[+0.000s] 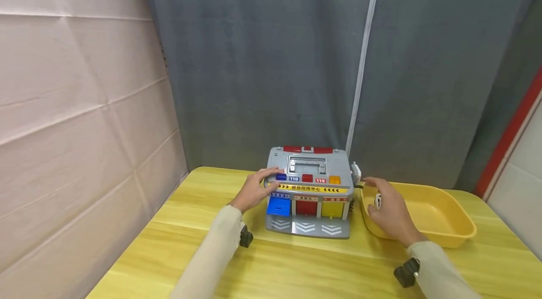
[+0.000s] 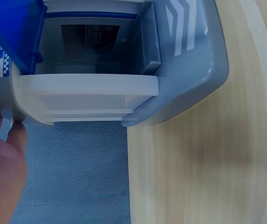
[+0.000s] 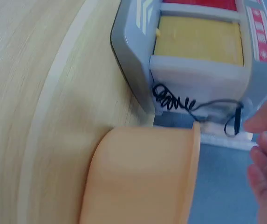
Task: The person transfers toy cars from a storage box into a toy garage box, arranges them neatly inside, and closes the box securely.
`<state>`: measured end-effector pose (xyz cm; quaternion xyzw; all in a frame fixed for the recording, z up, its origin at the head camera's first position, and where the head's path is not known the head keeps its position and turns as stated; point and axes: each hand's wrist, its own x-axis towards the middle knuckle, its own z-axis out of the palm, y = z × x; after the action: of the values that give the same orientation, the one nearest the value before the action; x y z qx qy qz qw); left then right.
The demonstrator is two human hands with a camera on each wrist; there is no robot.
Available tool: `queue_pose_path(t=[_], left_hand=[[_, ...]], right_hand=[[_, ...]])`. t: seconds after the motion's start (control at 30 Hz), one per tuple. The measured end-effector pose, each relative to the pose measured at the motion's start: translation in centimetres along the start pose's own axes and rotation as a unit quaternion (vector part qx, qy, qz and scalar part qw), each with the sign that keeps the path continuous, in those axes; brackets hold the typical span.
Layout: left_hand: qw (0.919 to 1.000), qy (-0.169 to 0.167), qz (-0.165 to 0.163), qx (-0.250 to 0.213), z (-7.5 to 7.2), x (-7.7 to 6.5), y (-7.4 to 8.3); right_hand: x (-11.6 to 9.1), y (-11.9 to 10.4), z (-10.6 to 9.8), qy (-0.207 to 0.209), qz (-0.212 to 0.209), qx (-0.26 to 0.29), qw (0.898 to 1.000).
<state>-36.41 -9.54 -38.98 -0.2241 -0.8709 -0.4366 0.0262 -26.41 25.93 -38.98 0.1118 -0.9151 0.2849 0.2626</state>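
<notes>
A grey toy rescue station (image 1: 311, 216) stands on the table, its blue door (image 1: 279, 206) raised and its red door (image 1: 306, 207) and yellow door (image 1: 333, 209) down. My left hand (image 1: 254, 190) rests on its upper left corner, index finger by the blue button, thumb on the yellow-striped front edge. Behind the blue door, the left wrist view shows the bay's inside (image 2: 86, 51). Off the station's right side, my right hand (image 1: 391, 212) hangs with loosely bent fingers close to a black coiled cord (image 3: 173, 100). Between its thumb and fingers shows a small white-and-black object (image 1: 378, 201), partly hidden.
A yellow tray (image 1: 449, 240) sits right of the station, beneath my right hand. A white part (image 1: 355, 173) juts from the station's right side. Wooden tabletop (image 1: 169, 247) lies in front, a grey curtain (image 1: 262, 63) behind, and a pale draped wall (image 1: 76, 125) at the left.
</notes>
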Motion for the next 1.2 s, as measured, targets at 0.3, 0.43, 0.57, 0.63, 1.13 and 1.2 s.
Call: queue_pose_path(t=[0.3, 0.43, 0.57, 0.63, 1.13, 1.2], left_hand=[[1.0000, -0.007, -0.002, -0.002, -0.4, 0.1, 0.2], [0.9998, -0.011, -0.014, -0.006, -0.5, 0.2, 0.1], [0.9998, -0.015, -0.012, -0.005, -0.6, 0.4, 0.0], [0.9998, -0.018, -0.011, -0.006, -0.6, 0.4, 0.1], [0.9997, -0.017, -0.011, -0.011, -0.5, 0.3, 0.2], [0.9998, -0.018, -0.008, -0.011, -0.4, 0.3, 0.1]], right_hand=[[-0.5, 2.9, -1.1, -0.023, 0.078, -0.009, 0.997], [-0.2, 4.5, -1.3, -0.057, 0.109, -0.025, 0.992], [0.1, 5.6, -1.4, -0.092, 0.149, -0.029, 0.984], [0.3, 5.8, -1.4, -0.109, 0.172, -0.029, 0.979], [1.8, 6.1, -0.3, -0.182, 0.243, -0.060, 0.951], [1.8, 6.4, -0.2, -0.189, 0.248, -0.061, 0.948]])
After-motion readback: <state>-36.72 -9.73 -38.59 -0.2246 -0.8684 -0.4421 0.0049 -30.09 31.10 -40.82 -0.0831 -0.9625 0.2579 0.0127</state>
